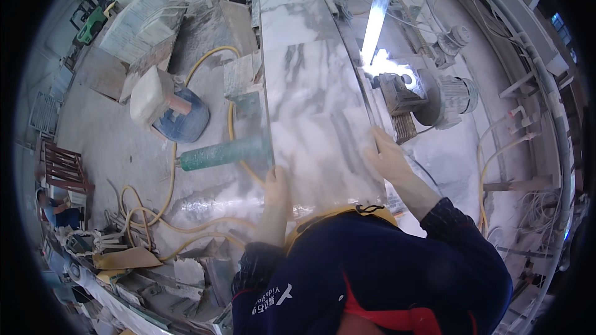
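Note:
A white marble slab with grey veins (323,158) lies flat in front of my body. My left hand (277,189), in a pale glove, holds its left edge near the front, with the fingers closed at the rim. On the opposite side my right hand (388,156), also in a pale glove, grips the right edge a little farther forward. The fingers under the slab are hidden. Beyond it, another veined slab (307,77) continues away from me in the same line.
A green roller (217,154) juts out on the left. Beside it stands a blue barrel (183,116), with a yellow hose (171,192) winding over the dusty floor. A motor (453,100) and a bright lamp tube (377,22) are at the right. Stone offcuts (189,273) lie at lower left.

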`<state>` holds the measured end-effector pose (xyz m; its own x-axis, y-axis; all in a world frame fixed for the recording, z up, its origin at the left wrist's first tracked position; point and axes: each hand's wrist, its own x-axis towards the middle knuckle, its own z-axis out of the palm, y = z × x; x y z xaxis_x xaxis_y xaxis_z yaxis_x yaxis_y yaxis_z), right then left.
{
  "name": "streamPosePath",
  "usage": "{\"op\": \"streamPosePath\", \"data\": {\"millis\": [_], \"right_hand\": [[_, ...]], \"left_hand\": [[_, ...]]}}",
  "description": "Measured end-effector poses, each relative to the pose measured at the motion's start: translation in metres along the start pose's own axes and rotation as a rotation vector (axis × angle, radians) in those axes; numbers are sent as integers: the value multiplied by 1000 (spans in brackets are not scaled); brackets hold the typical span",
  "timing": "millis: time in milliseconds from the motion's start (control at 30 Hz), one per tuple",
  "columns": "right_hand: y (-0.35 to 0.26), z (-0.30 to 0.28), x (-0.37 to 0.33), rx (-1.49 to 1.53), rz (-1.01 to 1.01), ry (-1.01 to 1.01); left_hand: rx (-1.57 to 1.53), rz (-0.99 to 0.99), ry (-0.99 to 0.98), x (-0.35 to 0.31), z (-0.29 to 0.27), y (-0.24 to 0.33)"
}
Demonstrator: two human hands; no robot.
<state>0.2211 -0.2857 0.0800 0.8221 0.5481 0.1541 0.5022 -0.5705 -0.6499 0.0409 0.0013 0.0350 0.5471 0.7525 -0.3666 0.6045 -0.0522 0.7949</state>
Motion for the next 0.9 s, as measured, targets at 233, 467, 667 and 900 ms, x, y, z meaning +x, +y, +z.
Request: {"op": "streamPosePath", "data": {"millis": [233,467,667,900], "right_hand": [[-33,65,100,-224,-272,-204],[-35,87,128,-323,-332,-184],[-30,89,130,-338,-317,-213],[-34,84,132,-321,-277,-231]], "left_hand": [[107,-10,-132,-13,-21,10],[78,-52,-178,-16,-23,-41],[-47,-86,-149,-2,-5,-94],[-281,-196,-200,-12,-8,-72]]}}
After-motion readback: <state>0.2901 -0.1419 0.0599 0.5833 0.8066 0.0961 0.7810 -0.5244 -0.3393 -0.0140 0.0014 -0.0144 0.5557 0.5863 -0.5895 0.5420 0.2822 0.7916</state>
